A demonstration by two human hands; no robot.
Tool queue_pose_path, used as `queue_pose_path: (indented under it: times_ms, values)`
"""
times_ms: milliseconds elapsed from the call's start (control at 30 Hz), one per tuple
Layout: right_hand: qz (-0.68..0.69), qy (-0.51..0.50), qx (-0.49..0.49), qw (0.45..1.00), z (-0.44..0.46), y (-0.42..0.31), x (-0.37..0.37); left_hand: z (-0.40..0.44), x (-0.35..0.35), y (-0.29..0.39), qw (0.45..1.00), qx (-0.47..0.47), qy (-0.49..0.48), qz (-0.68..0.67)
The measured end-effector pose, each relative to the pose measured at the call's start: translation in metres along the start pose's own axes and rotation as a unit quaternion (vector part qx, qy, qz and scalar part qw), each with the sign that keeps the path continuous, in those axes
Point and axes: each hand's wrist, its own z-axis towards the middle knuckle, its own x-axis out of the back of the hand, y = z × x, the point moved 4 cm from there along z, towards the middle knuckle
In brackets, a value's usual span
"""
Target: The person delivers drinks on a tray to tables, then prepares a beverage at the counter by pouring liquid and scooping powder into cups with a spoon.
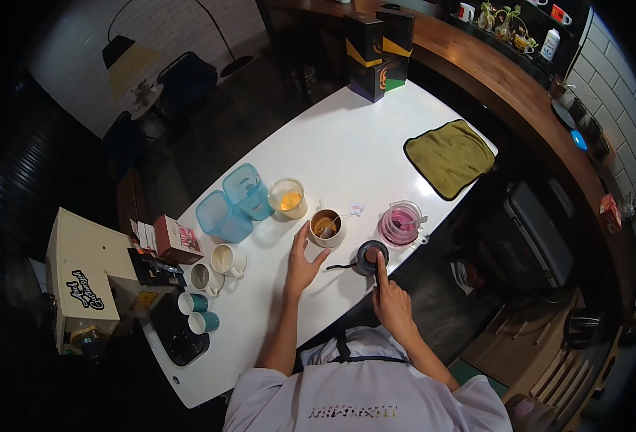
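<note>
A light mug (327,238) with brown liquid inside stands near the middle of the white table, a tea bag string and paper tag (357,209) hanging over its side. My left hand (305,262) is open beside this mug, thumb and fingers spread around its near left side; whether it touches is hard to tell. My right hand (393,301) has its index finger stretched over a small black cup (363,267) with brown contents, the other fingers curled back. A black handle (340,266) lies left of that cup. Behind it stands a glass pitcher (392,240) with pink contents and a spoon.
Left of the mug are a cup with yellow contents (287,210), blue plastic containers (226,219), two pale mugs (230,261), teal cups (203,322) and a cream machine (80,288). An olive cloth (449,158) and black boxes (367,79) lie toward the far end.
</note>
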Motion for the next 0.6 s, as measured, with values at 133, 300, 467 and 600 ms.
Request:
queue_pose_path:
  times_ms: [133,300,467,600]
  values:
    - [0.0,0.01,0.019,1.0,0.005,0.009,-0.003,0.014,-0.006,-0.005,0.999,-0.032,-0.017,0.02]
    - [0.001,0.012,0.02,1.0,0.012,0.011,0.001,0.024,-0.01,-0.004,0.999,-0.03,-0.009,-0.003]
    - [0.036,0.002,0.039,0.999,0.022,0.012,-0.002,0.023,-0.006,-0.007,0.999,-0.025,-0.02,0.024]
    - [0.086,0.011,0.066,0.994,0.024,0.019,-0.005,0.012,0.003,0.001,1.0,-0.011,-0.015,0.025]
